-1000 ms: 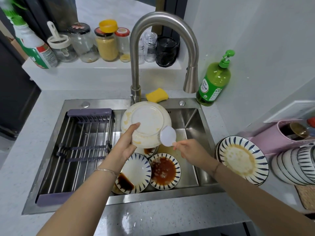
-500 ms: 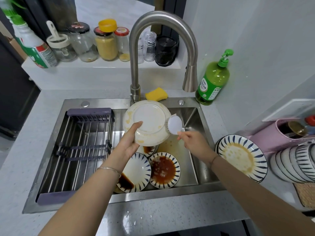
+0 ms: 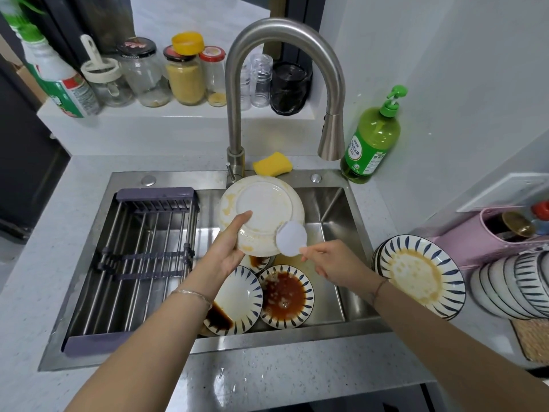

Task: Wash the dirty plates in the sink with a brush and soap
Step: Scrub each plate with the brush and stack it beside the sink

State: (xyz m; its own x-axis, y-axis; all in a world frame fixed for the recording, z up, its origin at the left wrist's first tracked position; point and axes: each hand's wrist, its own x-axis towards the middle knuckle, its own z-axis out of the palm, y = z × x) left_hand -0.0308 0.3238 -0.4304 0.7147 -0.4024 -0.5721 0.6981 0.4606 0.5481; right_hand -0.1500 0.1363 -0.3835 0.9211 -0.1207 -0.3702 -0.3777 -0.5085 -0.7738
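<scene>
Shelf [image 3: 178, 113]: one spray bottle [image 3: 64, 87] and four jars [image 3: 166, 75] are standing in a row at the far left.
Drying rack [image 3: 133, 263]: one is sitting across the left half of the sink [image 3: 267, 340].
Left hand [image 3: 228, 248]: its grip is holding one white plate [image 3: 267, 209], with the thumb lying across the underside.
White plate: it is tilting over the far middle of the sink, showing yellow smears on its underside.
Sink plates [image 3: 286, 295]: three are showing in the near middle of the basin, two side by side carrying brown sauce and one lying part hidden under the white plate.
Brush [image 3: 292, 237]: one, with its round head touching the white plate's near right rim.
Right hand [image 3: 329, 263]: its grip is pinching the brush's handle.
Sponge [image 3: 272, 164]: one yellow one is lying by the faucet [image 3: 282, 31].
Soap bottle [image 3: 371, 141]: one green pump bottle is standing far right of the sink.
Worktop [image 3: 267, 382]: one stack of patterned plates [image 3: 421, 272] is sitting to the right, with smears on the top one.
</scene>
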